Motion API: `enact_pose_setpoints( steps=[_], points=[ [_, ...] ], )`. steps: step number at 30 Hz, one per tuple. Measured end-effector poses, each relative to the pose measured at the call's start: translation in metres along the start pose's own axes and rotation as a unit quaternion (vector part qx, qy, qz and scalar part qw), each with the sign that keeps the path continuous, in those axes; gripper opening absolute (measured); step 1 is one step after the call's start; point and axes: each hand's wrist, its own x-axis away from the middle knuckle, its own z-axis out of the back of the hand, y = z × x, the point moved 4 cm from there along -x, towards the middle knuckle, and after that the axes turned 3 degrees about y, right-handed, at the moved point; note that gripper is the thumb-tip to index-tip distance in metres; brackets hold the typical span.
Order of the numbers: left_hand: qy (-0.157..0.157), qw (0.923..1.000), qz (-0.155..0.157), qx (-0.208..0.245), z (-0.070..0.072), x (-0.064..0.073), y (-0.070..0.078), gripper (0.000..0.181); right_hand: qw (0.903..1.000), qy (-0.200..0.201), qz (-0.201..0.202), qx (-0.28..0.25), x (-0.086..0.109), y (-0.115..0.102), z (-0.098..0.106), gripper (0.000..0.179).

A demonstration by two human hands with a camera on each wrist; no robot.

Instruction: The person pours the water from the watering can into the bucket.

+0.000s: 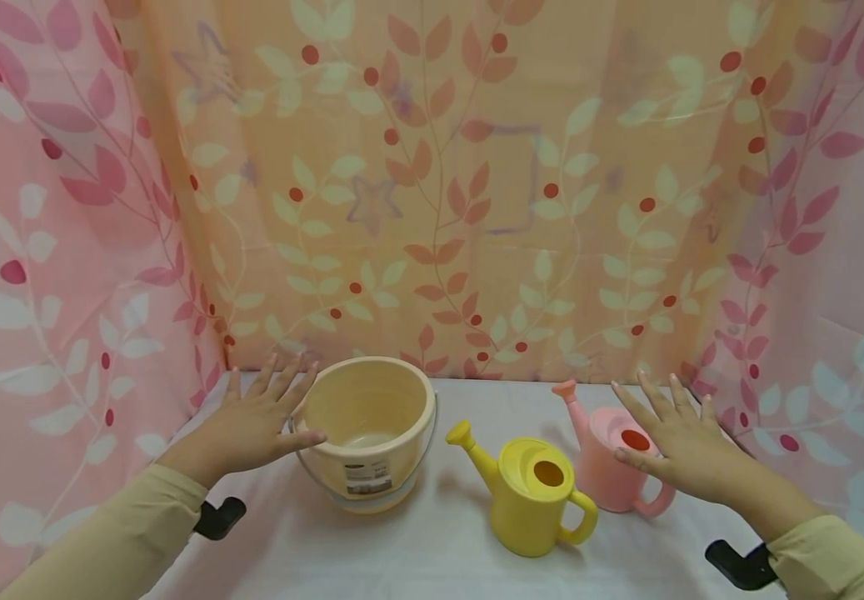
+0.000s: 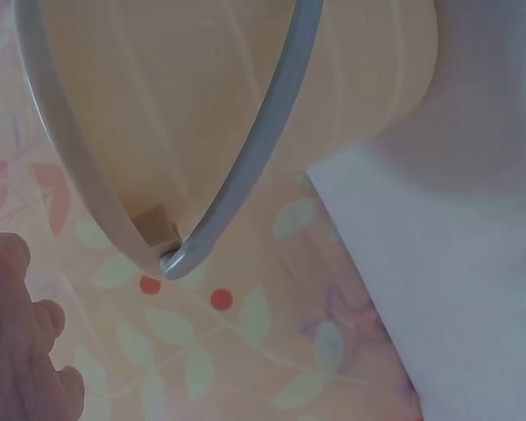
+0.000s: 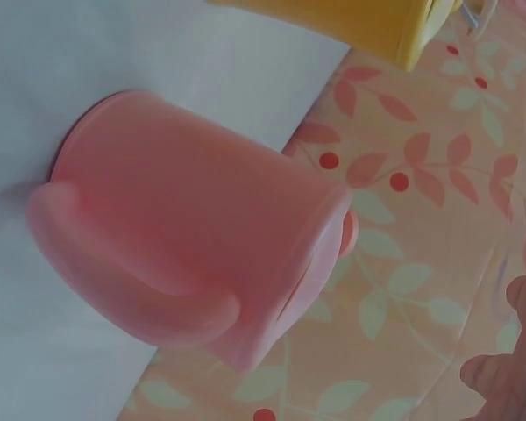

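Note:
My left hand (image 1: 262,421) is spread with straight fingers beside the left rim of a cream bucket (image 1: 372,408), holding nothing. A grey handle (image 2: 254,145) hangs down along the bucket, and a label shows on its front. On the other side, my right hand (image 1: 675,433) hovers with fingers apart over the right side of a pink watering can (image 1: 604,467), overlapping its top in the head view. A yellow watering can (image 1: 525,508) stands between the bucket and the pink can, its spout pointing left. In the right wrist view the pink can's handle (image 3: 114,289) faces the camera.
A white-covered table (image 1: 432,571) carries all three things. Leaf-patterned curtains, orange at the back (image 1: 432,167) and pink at the left (image 1: 87,250) and right (image 1: 836,275), hang around it. A black strap end (image 1: 739,567) sticks out at each wrist.

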Motion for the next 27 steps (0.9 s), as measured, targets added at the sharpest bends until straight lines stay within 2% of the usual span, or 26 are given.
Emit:
enact_pose_setpoints(
  steps=[10,15,22,27],
  points=[
    [-0.007,0.9996,-0.002,0.026,-0.001,-0.004,0.006,0.100,0.9999,-0.001,-0.002,-0.013,-0.002,-0.001,-0.004,0.090],
    [-0.020,0.9990,0.003,0.040,-0.007,-0.009,0.007,0.104,0.9999,-0.002,-0.001,-0.016,-0.003,-0.003,-0.005,0.089],
    [-0.017,0.9974,0.008,0.069,-0.014,-0.013,0.008,0.109,0.9998,-0.003,0.006,-0.021,-0.003,-0.006,-0.005,0.089],
    [-0.031,0.9969,0.014,0.071,-0.016,-0.013,0.008,0.110,0.9998,-0.002,0.005,-0.019,-0.002,-0.007,-0.006,0.089]
  ],
)
